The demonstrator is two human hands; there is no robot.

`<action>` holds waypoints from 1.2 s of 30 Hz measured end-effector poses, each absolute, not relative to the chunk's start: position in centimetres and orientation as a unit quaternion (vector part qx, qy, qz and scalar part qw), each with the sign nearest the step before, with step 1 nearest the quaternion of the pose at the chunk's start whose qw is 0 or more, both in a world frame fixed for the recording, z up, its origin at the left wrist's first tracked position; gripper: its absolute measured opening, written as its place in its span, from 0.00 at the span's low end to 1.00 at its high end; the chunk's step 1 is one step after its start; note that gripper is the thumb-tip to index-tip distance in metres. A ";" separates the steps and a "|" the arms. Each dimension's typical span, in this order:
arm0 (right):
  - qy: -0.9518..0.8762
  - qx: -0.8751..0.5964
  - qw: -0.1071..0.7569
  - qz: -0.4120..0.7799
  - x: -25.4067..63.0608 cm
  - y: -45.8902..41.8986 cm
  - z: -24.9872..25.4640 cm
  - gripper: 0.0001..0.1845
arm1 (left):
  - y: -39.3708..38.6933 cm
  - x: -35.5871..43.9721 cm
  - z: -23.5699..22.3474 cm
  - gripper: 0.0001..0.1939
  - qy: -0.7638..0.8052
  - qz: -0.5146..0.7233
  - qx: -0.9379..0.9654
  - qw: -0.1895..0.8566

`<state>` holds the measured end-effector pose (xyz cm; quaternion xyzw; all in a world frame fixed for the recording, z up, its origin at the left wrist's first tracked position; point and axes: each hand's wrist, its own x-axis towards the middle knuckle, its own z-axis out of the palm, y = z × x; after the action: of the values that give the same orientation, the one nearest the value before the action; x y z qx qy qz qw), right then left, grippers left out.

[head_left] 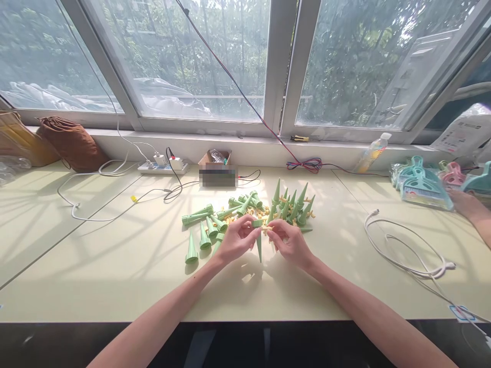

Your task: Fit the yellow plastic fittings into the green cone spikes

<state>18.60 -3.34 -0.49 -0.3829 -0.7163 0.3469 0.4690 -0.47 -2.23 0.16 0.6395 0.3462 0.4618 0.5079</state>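
Note:
Pinched in my left hand (241,237) is a green plastic watering spike (259,248), its tip pointing down and its wide collar up by my fingers. My right hand (289,242) grips a small yellow valve piece (265,231) right against that spike; how far it sits in the spike I cannot tell. Several loose green spikes (204,237) stand or lie to the left of my hands. Behind my fingers is a scatter of yellow valve pieces (250,211), partly hidden. To the right, a cluster of spikes (294,207) has yellow pieces fitted to some of them.
At the back stand a power strip (163,166), a small cardboard box (215,156) and a bottle (373,153). A white cable (406,250) loops on the right. Another person's hand (470,207) touches bagged dustpan sets (424,186). A brown pouch (71,145) is far left.

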 end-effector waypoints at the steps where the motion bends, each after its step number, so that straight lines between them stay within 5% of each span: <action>1: -0.717 -0.383 0.468 0.347 18.6 -3.3 -0.5 0.13 | -2.2 -0.5 0.2 0.12 0.344 0.461 0.642 0.507; 36: -0.719 -0.389 0.458 0.349 18.6 -3.3 -0.5 0.18 | -2.3 -0.7 -0.1 0.15 0.358 0.436 0.672 0.479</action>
<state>18.63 -3.29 -0.48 -0.3887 -0.7192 0.3488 0.4582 -0.74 -2.28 -0.14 0.6721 0.3585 0.4363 0.4790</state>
